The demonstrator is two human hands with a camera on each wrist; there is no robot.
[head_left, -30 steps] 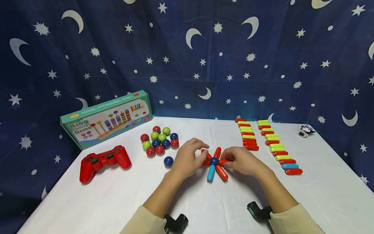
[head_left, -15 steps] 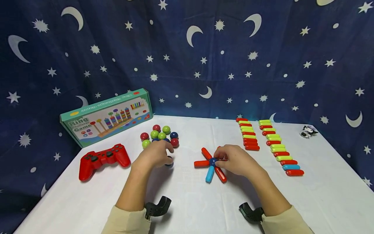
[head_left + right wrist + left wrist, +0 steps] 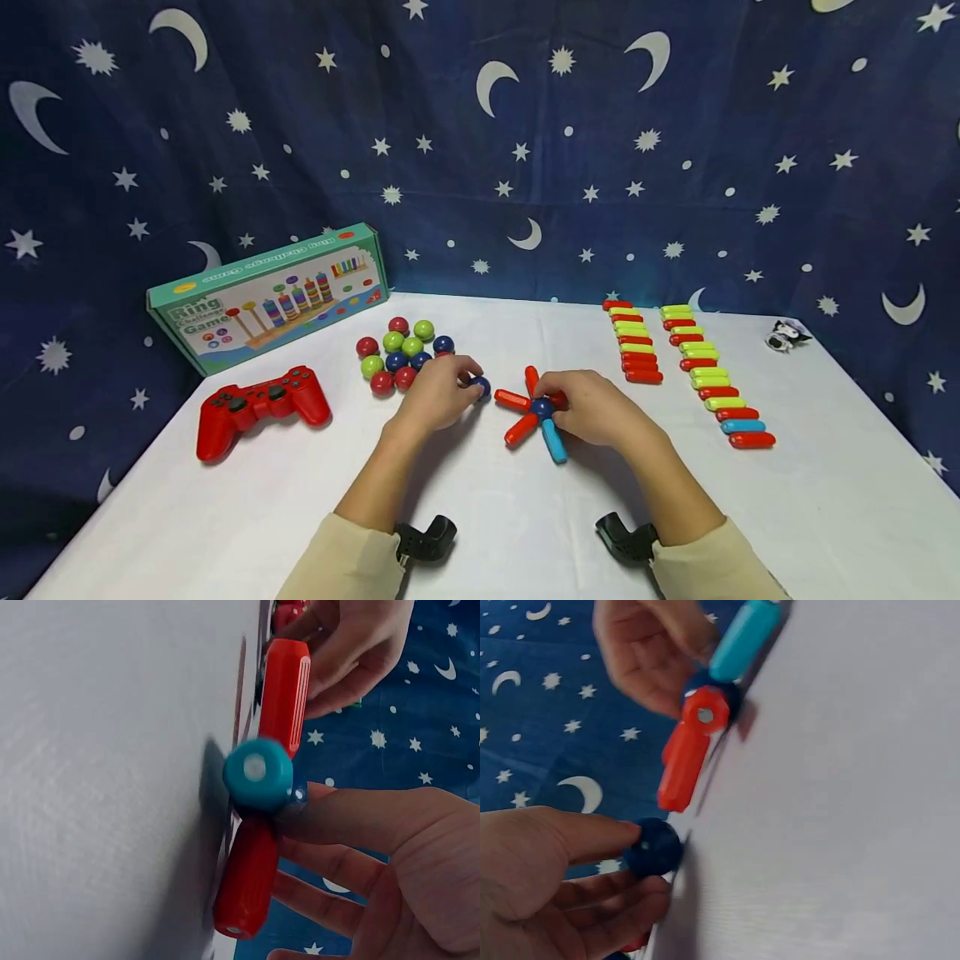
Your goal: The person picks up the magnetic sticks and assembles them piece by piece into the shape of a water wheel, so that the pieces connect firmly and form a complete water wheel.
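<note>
My left hand [image 3: 441, 393] pinches a dark blue ball [image 3: 481, 387] between thumb and fingers, just left of a star-shaped piece. In the left wrist view that ball [image 3: 656, 847] shows a small light spot on its side. The star has a dark blue ball [image 3: 542, 407] at its hub, with several red rods [image 3: 522, 430] and one light blue rod [image 3: 554, 441] sticking out around it. My right hand [image 3: 600, 407] grips the star at its right side, hiding part of a red rod. The light blue rod's end [image 3: 255, 769] faces the right wrist camera, showing a silvery disc.
Red, green and blue balls [image 3: 395, 361] cluster left of my left hand. A red game controller [image 3: 262, 408] and a green game box [image 3: 270, 300] stand farther left. Two columns of rods [image 3: 633, 341] lie at the right, near a small black-and-white figure [image 3: 786, 336].
My left hand has left the star, taken the lone blue ball and brought it right, near the star. In my right hand the star has turned, its light blue rod swinging rightward.
</note>
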